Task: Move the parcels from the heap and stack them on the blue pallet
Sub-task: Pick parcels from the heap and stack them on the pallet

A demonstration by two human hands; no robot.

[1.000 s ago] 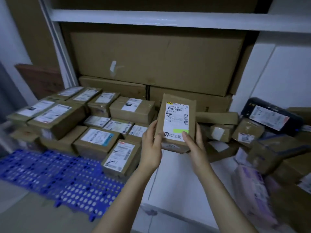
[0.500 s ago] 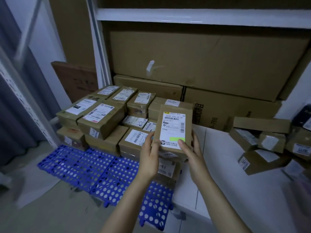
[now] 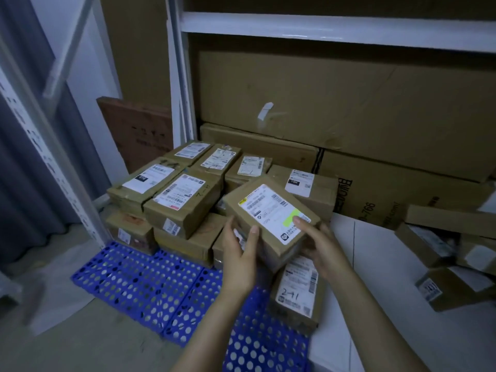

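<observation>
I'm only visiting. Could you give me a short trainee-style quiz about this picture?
1. True or false: the left hand and right hand both hold the green-marked parcel.
2. The pallet under the stacked parcels is: A red, B blue, C grey.
3. Fill in: the loose heap lies to the person's ____.
Key: 1 true; 2 B; 3 right.
</observation>
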